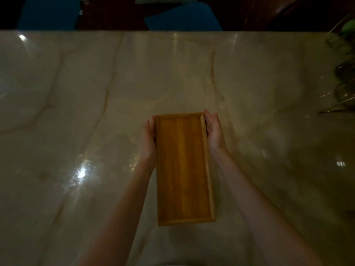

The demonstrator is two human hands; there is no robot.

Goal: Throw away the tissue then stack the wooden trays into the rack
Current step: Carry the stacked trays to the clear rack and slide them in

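A long rectangular wooden tray point(184, 167) with a raised rim is held over the glossy marble table point(76, 93), its long side running away from me. My left hand point(148, 139) presses against the tray's left rim near the far end. My right hand point(214, 129) grips the right rim opposite it. The tray is empty. No tissue and no rack are in view.
Blue chair cushions point(184, 18) stand beyond the table's far edge. A glass vase with a green plant point(345, 73) sits at the right edge of the table. Bright light reflections lie on the tabletop to the left.
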